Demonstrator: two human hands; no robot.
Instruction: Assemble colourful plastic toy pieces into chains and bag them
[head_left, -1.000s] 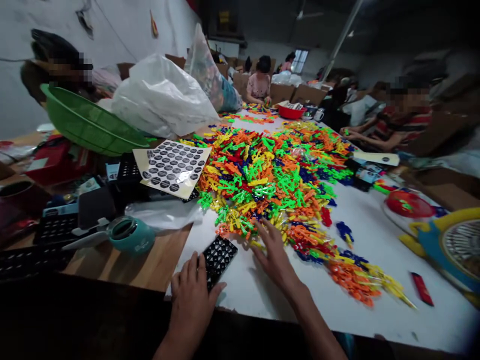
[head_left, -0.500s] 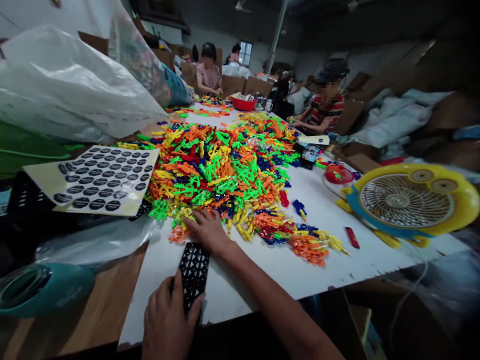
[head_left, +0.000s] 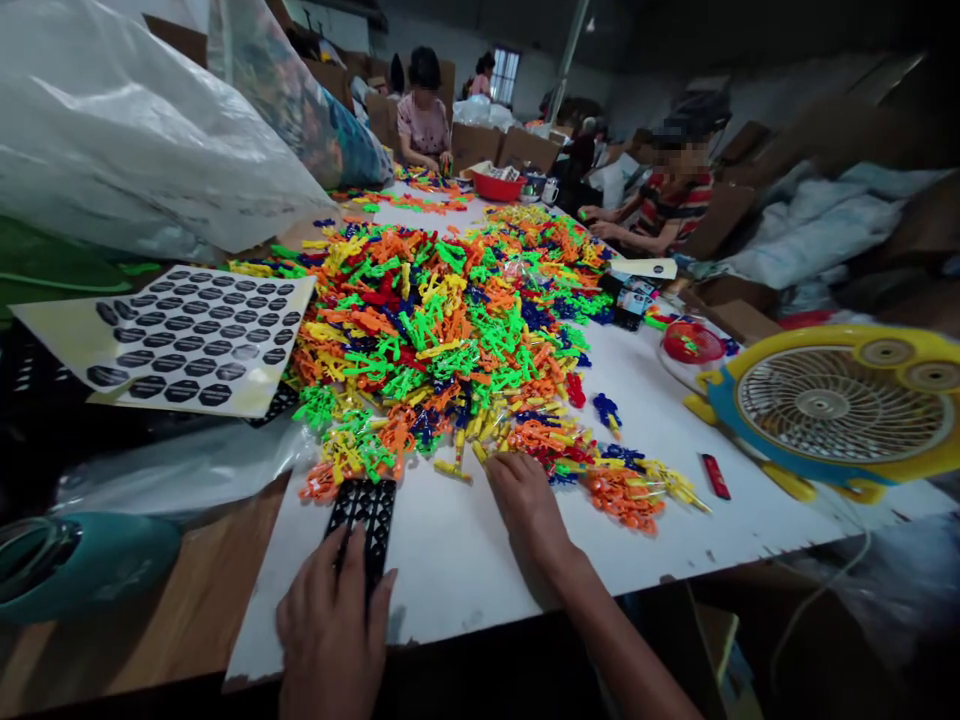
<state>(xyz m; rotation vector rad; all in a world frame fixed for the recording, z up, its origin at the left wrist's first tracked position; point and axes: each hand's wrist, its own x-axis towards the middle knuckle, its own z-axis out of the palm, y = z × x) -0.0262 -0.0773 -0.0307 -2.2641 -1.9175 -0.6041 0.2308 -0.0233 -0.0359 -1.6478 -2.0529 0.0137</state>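
Note:
A large heap of small plastic pieces (head_left: 435, 330) in orange, green, yellow, blue and red covers the middle of the white board (head_left: 427, 560). My left hand (head_left: 334, 620) lies with fingers apart over the near part of a black perforated tray (head_left: 364, 530), whose far end touches the heap. My right hand (head_left: 525, 500) is at the heap's near edge, beside yellow-tipped pieces (head_left: 454, 470); its fingers are bent together, and their tips and anything in them are hidden.
Sticker sheets (head_left: 202, 340) and a teal container (head_left: 90, 565) are at the left. A yellow fan (head_left: 832, 400), a red lighter (head_left: 715, 476) and a black box (head_left: 630, 300) stand right. Two people (head_left: 424, 125) (head_left: 679, 200) sit farther back; a red basin (head_left: 497, 187) lies between.
My right hand has moved right, from above the tray to the yellow-tipped pieces. The tray and my left hand appear slightly farther left, and the view has shifted a little.

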